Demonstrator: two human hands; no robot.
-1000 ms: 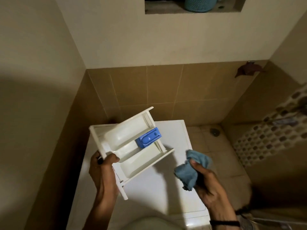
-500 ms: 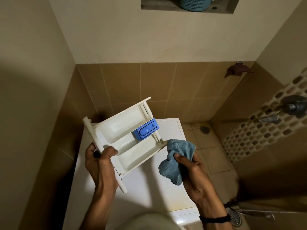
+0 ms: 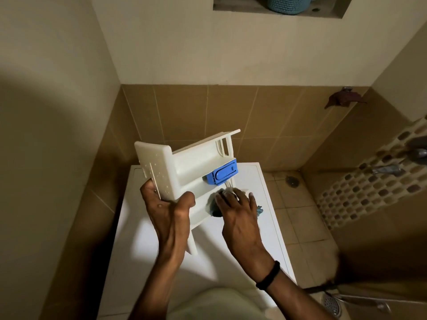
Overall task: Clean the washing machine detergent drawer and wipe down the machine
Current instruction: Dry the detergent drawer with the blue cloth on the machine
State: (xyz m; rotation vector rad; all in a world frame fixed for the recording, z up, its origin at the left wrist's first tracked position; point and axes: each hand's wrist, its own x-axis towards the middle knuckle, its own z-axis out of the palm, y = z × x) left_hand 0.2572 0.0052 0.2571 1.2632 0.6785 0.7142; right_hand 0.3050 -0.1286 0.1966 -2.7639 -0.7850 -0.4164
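A white detergent drawer (image 3: 196, 162) with a blue insert (image 3: 222, 175) is held in the air above the white washing machine top (image 3: 251, 245). My left hand (image 3: 167, 210) grips the drawer at its front panel, thumb over the edge. Inside the near compartment, my right hand (image 3: 238, 213) presses a blue cloth (image 3: 213, 207). The hand covers most of the cloth; a blue corner sticks out at the right.
Tiled walls close in behind and left of the machine. A floor drain (image 3: 291, 181) lies on the tiled floor to the right. A tap (image 3: 388, 168) projects from the mosaic wall at right. A teal basket (image 3: 290, 4) sits in a wall niche above.
My right hand moved left with the cloth into the drawer's near compartment. My left hand tilted the drawer, so its front panel now faces me more.
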